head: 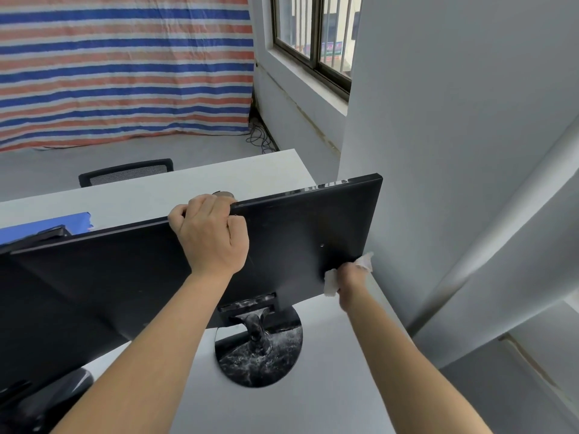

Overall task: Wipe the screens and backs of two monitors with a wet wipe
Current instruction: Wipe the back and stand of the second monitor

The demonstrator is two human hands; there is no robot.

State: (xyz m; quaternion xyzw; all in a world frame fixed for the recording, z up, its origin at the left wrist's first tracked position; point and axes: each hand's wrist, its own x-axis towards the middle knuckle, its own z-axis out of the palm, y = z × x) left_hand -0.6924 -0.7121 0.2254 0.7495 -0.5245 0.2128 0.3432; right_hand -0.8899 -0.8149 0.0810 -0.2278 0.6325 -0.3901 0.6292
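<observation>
My left hand (213,236) clamps the monitor (125,277) top edge. My right hand (351,277), closed on the wet wipe (332,281), scrubs its lower corner. Pushing hard there could tip it.

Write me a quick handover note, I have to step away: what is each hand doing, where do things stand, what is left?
Left hand: grip on the monitor top edge, steadying it.
Right hand: holds the wet wipe against the lower right corner of the monitor's back.
Monitor stands on the white desk, back facing you.
Done: cannot tell how much is wiped.
Left: the rest of this back; a second monitor is not clearly in view.
</observation>
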